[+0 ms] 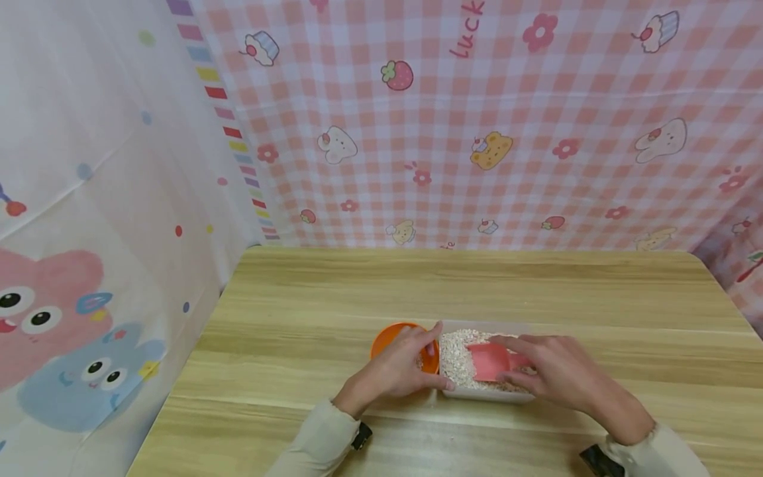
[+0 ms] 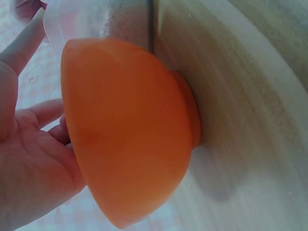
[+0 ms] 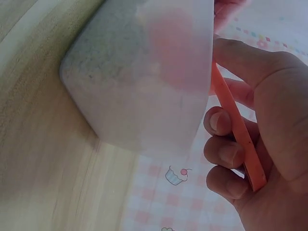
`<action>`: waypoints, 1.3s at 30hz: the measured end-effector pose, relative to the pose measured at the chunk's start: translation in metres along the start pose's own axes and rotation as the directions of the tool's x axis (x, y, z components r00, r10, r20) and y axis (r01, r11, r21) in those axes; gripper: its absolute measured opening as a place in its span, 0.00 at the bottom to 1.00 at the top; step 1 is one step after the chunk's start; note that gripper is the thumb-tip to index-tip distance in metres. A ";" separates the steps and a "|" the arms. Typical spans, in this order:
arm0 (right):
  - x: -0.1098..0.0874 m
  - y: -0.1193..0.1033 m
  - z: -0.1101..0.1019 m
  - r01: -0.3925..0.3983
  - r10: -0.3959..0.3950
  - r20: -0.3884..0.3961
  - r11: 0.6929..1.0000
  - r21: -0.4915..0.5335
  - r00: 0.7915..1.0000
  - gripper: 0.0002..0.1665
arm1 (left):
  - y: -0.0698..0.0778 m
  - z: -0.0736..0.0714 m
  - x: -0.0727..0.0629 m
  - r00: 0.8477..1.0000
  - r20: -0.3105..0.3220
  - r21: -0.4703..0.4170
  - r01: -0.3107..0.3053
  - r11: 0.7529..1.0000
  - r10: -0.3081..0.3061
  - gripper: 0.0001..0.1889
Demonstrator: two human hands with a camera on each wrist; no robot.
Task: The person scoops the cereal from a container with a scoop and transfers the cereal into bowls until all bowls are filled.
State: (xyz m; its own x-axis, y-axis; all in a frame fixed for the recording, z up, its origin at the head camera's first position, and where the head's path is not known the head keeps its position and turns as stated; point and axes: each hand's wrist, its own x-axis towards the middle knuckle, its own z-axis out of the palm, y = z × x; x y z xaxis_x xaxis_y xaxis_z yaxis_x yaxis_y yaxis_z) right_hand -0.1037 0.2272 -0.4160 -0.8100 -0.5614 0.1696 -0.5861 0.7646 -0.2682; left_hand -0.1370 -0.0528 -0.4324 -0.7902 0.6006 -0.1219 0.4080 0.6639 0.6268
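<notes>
A clear plastic container (image 1: pixel 485 394) full of pale rolled oats (image 1: pixel 456 354) stands on the table. My right hand (image 1: pixel 557 371) grips the handle (image 3: pixel 239 130) of a pink scoop (image 1: pixel 490 362), whose head lies on the oats inside the container. At the container's left end, my left hand (image 1: pixel 402 364) spans the end wall, thumb at the near corner and forefinger at the far one. Its other fingers reach over the rim of an orange bowl (image 2: pixel 127 130), which stands upright against the container. A few flakes show inside the bowl, mostly hidden by that hand.
The wooden table (image 1: pixel 334 278) extends around the container and bowl. A pink checked cloth (image 1: pixel 441 119) hangs behind its back edge, and a white printed cloth (image 1: pixel 119 199) hangs on the left. Some flakes lie scattered on the tabletop.
</notes>
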 end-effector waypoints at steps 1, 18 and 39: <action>0.001 0.000 0.001 0.001 -0.001 0.001 1.000 0.005 1.000 0.29 | 0.000 0.000 0.000 1.000 0.001 0.001 -0.003 1.000 0.003 0.53; 0.012 -0.008 0.013 -0.027 0.024 0.037 0.997 0.070 0.999 0.29 | -0.001 0.001 0.001 1.000 0.015 -0.019 0.001 1.000 0.000 0.52; 0.014 -0.012 0.027 -0.071 0.072 -0.013 0.993 0.094 0.997 0.29 | 0.001 -0.001 0.001 0.999 0.029 -0.013 0.019 1.000 -0.019 0.52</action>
State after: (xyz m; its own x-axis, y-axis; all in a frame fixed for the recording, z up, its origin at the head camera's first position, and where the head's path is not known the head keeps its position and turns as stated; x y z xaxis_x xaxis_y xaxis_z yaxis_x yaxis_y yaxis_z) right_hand -0.1072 0.2016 -0.4363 -0.8503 -0.5006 0.1621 -0.5229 0.7691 -0.3675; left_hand -0.1375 -0.0522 -0.4318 -0.7842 0.6007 -0.1555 0.3869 0.6693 0.6344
